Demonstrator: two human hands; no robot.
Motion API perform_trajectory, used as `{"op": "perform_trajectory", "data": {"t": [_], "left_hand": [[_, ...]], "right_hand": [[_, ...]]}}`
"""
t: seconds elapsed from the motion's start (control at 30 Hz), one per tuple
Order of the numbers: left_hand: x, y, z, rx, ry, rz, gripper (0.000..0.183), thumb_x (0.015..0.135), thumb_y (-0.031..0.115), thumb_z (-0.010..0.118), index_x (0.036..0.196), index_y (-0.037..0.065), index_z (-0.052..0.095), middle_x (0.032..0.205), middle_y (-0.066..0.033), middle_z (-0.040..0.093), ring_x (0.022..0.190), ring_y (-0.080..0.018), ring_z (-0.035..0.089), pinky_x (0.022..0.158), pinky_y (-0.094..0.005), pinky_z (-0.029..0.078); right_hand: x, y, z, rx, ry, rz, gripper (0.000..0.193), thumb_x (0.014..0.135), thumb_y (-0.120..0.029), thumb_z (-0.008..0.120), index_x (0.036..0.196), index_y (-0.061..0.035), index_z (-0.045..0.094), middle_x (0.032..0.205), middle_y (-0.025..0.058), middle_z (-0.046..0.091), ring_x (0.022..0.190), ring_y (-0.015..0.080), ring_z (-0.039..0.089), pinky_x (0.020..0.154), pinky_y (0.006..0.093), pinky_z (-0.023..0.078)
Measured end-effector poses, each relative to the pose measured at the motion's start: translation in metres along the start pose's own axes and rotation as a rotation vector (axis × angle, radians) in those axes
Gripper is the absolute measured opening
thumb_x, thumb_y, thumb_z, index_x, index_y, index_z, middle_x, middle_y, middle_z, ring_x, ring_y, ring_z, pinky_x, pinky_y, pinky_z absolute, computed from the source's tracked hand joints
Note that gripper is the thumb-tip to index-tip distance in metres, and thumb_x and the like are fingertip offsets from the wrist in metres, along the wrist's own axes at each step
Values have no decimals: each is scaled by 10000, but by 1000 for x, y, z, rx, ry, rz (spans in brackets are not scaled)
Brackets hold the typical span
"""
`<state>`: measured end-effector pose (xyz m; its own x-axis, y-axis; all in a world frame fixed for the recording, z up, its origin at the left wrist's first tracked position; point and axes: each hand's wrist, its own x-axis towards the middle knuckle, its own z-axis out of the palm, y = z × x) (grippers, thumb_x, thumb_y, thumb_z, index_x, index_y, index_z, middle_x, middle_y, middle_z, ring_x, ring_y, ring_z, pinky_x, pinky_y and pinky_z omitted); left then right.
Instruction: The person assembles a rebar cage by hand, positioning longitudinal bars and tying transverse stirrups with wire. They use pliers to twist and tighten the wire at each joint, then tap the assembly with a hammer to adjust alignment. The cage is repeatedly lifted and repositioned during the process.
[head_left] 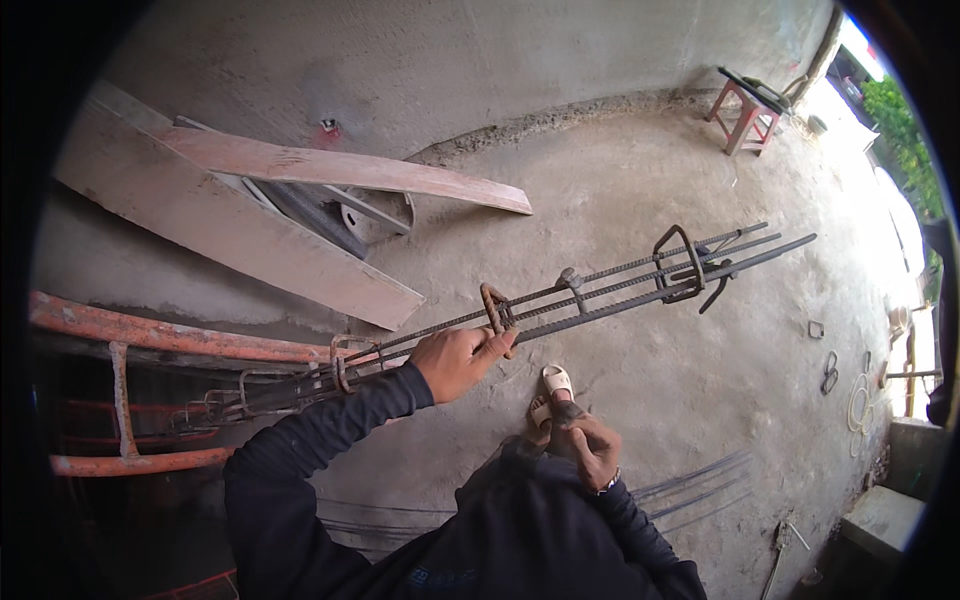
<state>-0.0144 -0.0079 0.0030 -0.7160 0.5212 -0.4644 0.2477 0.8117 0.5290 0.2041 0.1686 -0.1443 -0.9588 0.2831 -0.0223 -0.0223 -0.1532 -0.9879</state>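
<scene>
A long rebar cage [620, 290] of ribbed steel bars runs from the lower left to the upper right in front of me. My left hand [455, 362] is closed at a rusty square stirrup [490, 305] around the bars, its thumb pressed along the stirrup's lower part. Farther right, another stirrup [680, 262] sits tilted around the bars, near their free ends. Close to my body, my right hand [597, 450] is closed, with a small dark lump [568, 413] at its fingertips; what it is cannot be made out.
Orange metal scaffold frames [180, 335] stand at the left under the cage's far part. Wooden boards [270, 245] lean by the wall. A stool [745, 115] stands at the back right. Loose stirrups [829, 372], a wire coil [860, 403] and thin bars [700, 485] lie on the concrete floor.
</scene>
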Motion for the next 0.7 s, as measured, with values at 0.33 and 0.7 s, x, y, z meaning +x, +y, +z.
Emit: {"op": "perform_trajectory", "data": {"t": [0.33,0.7], "left_hand": [[0,-1,-10,-10,-108,-5,619,1030,561,512,932,-17,711,610,-106,530,583,-214,532,578,-387,415],[-15,4,10,67,115,35,630,995,616,510,849,23,667,723,-207,681,737,-400,698,701,-468,538]], "right_hand": [[45,16,-36,-58,-157,155,125,960,-70,672,946,46,714,832,76,715,783,144,665,742,286,519],[46,29,-42,-422,-592,344,214,954,-213,708,925,-4,742,761,90,706,702,146,662,694,311,530]]}}
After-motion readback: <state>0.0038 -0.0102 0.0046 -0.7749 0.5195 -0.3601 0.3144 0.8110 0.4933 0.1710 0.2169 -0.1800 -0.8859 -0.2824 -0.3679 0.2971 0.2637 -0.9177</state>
